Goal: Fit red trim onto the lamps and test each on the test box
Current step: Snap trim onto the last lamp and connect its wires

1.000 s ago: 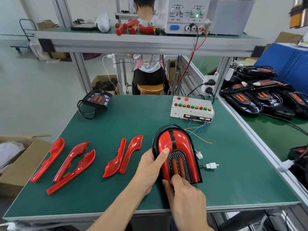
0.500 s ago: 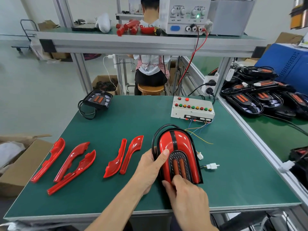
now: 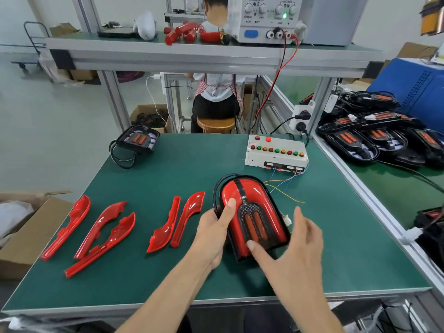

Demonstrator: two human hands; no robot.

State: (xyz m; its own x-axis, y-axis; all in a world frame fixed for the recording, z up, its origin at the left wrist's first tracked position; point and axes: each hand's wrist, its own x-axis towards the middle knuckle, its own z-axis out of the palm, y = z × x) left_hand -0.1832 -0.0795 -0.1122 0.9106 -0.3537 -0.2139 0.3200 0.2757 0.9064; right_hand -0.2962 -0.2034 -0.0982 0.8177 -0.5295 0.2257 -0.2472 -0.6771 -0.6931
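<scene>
The left hand [image 3: 212, 233] grips the lamp [image 3: 253, 216] by its left edge on the mat, just in front of the test box [image 3: 276, 151]. The right hand [image 3: 295, 246], fingers spread, presses its near end. Uneven pressure could leave the trim [image 3: 230, 195] unseated.

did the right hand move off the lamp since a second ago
Yes, partly. The right hand has opened and swung right, toward the white connector; only its thumb touches the lamp.
</scene>
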